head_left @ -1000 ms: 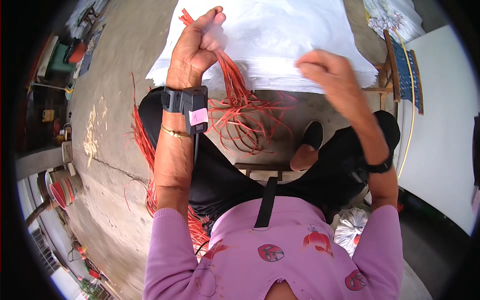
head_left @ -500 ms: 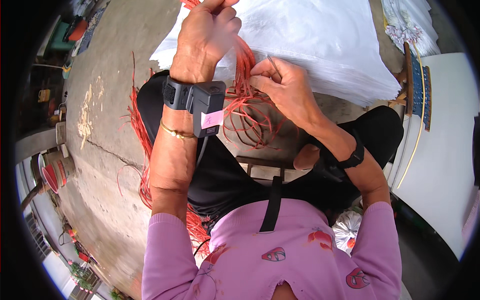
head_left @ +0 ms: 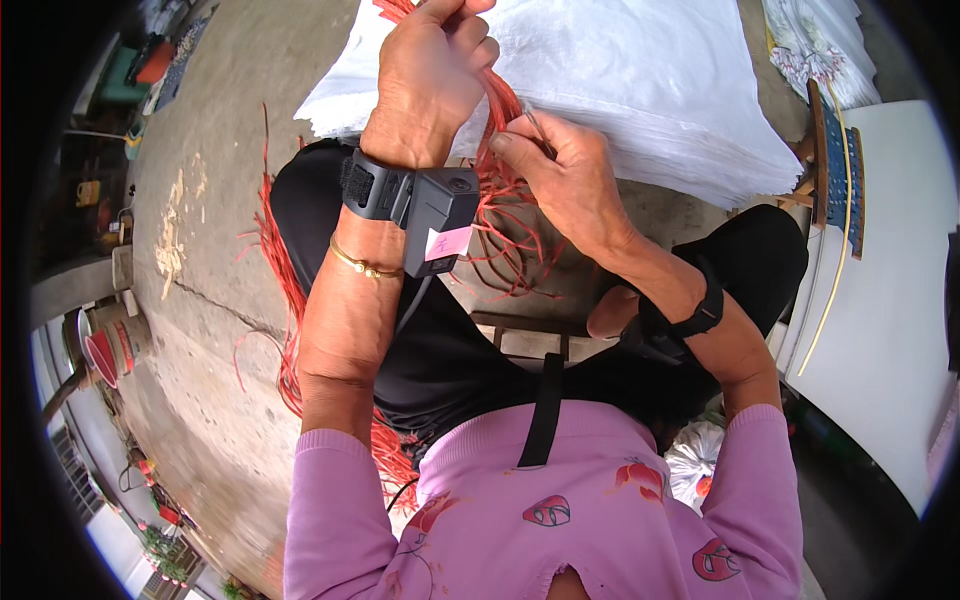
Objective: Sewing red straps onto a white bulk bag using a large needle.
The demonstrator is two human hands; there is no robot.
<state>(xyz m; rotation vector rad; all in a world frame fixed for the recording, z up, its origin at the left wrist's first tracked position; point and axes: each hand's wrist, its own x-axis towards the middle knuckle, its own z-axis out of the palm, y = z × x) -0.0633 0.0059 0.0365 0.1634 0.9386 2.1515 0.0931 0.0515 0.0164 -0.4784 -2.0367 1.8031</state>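
A bundle of flat red plastic strands (head_left: 503,105) runs down from my left hand (head_left: 430,75), which is closed round its upper part. My right hand (head_left: 575,180) is beside the bundle, thumb against the strands. Pinched in its fingers is a slim grey metal tool (head_left: 540,133), perhaps a large needle; its exact kind does not show. Below the hands, the strands' loose ends (head_left: 510,245) fan out and curl. Behind both hands lies a thick stack of white woven sheets or sacks (head_left: 640,80).
More red strands (head_left: 283,270) hang beside my left thigh. A blue-and-brown rack (head_left: 835,170) and a white panel (head_left: 895,230) stand at the right. White bundled sacks (head_left: 815,50) lie at the far right. Pale scraps (head_left: 172,235) are scattered over the concrete floor.
My left hand has shifted slightly right, with the bundle still in its grip. The right hand has turned a little and stays at the strands; the dangling ends have swung.
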